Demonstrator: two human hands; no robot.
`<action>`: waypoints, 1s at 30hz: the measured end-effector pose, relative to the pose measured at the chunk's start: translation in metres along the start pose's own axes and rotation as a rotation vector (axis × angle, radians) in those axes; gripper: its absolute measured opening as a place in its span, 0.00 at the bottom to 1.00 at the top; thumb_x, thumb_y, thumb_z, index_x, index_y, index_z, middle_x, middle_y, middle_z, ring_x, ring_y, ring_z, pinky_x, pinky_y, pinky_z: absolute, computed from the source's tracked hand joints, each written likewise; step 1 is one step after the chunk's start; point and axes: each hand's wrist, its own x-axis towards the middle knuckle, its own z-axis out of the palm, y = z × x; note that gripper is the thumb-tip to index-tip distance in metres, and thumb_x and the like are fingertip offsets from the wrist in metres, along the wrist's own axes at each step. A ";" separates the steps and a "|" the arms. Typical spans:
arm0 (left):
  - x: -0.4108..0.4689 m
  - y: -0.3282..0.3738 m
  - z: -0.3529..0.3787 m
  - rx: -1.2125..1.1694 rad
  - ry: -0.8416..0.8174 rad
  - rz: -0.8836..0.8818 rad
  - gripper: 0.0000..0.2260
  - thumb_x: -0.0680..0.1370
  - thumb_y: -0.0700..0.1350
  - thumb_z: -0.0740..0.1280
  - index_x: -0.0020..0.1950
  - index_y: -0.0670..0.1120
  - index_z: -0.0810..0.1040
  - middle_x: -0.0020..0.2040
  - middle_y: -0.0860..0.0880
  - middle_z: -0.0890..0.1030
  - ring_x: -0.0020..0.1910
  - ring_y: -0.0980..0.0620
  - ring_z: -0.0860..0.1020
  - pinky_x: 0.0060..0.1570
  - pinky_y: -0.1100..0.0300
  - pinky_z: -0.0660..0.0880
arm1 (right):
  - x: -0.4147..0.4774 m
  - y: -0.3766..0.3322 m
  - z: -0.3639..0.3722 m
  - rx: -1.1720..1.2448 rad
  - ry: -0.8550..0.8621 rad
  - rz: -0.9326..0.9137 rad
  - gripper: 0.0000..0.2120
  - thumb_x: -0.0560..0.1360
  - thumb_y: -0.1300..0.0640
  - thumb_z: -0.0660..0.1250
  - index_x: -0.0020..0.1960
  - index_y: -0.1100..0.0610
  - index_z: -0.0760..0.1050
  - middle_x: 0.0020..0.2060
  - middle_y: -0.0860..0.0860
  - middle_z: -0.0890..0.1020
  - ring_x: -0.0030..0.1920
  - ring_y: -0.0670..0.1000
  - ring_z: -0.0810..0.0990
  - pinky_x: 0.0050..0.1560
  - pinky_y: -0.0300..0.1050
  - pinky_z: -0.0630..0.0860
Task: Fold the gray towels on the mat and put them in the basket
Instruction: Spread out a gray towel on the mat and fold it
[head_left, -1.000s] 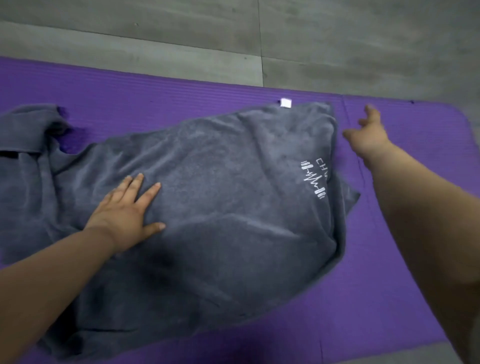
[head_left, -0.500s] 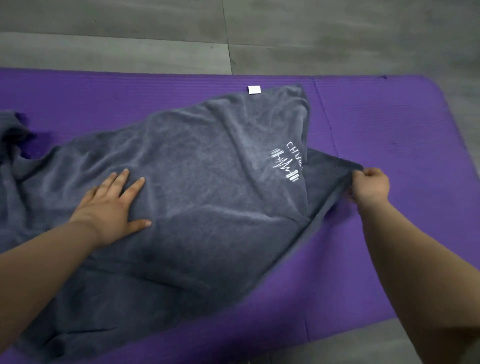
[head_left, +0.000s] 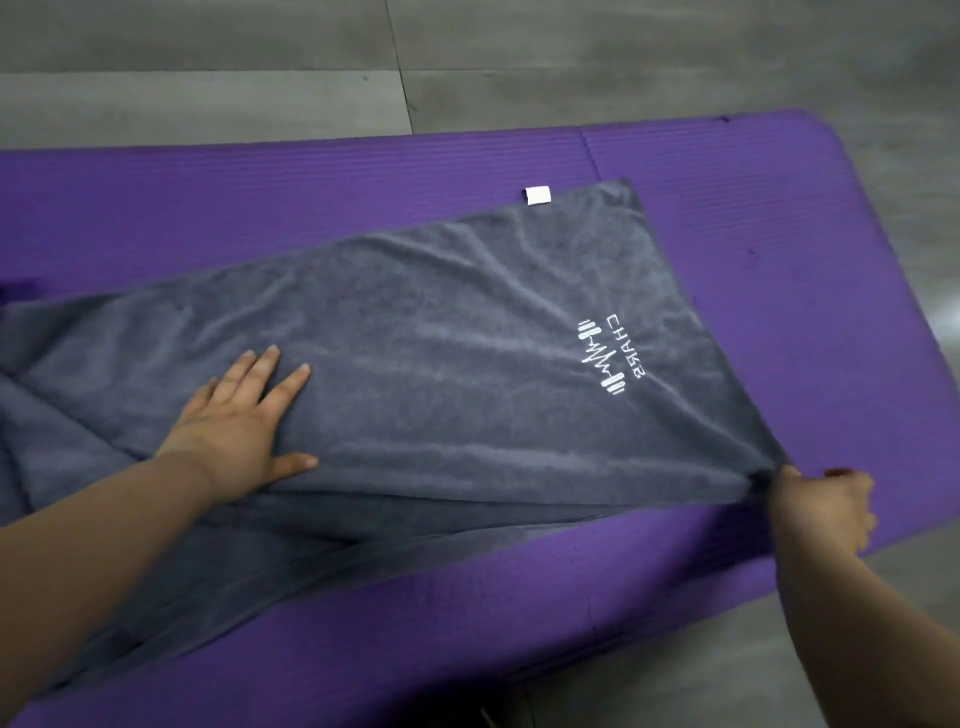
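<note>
A gray towel (head_left: 441, 364) with white embroidered lettering and a small white tag at its far edge lies spread across the purple mat (head_left: 208, 208). My left hand (head_left: 239, 421) presses flat on the towel's left-middle, fingers straight. My right hand (head_left: 826, 504) pinches the towel's near right corner at the mat's front edge and holds it taut. The towel's left end is bunched in folds and runs out of view. No basket is in view.
Gray tiled floor (head_left: 519, 62) lies beyond the mat's far edge and below its near right edge. The mat's right end (head_left: 831, 234) carries no cloth.
My right hand took hold of the towel's right corner and pulled it toward me and to the right, flattening the cloth. The left hand stayed pressed on the towel.
</note>
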 end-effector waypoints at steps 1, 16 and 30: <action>-0.001 -0.001 0.000 0.000 0.006 0.011 0.41 0.73 0.63 0.60 0.74 0.51 0.37 0.76 0.46 0.38 0.76 0.48 0.40 0.73 0.54 0.45 | -0.012 -0.008 0.002 -0.057 0.049 -0.103 0.27 0.69 0.54 0.57 0.65 0.66 0.66 0.63 0.68 0.70 0.64 0.66 0.67 0.64 0.57 0.62; -0.106 -0.128 0.028 0.145 0.210 0.069 0.34 0.75 0.66 0.43 0.59 0.44 0.76 0.56 0.40 0.80 0.53 0.41 0.81 0.51 0.51 0.77 | -0.196 -0.114 0.082 -0.637 -0.561 -1.300 0.30 0.78 0.44 0.51 0.75 0.50 0.45 0.76 0.52 0.44 0.76 0.52 0.42 0.74 0.51 0.40; -0.120 -0.295 0.085 -0.753 0.330 -0.725 0.23 0.74 0.50 0.67 0.66 0.40 0.71 0.64 0.35 0.71 0.65 0.37 0.67 0.67 0.50 0.63 | -0.432 -0.208 0.086 -0.911 -0.850 -1.662 0.30 0.76 0.51 0.60 0.74 0.54 0.53 0.74 0.52 0.58 0.73 0.54 0.60 0.72 0.46 0.59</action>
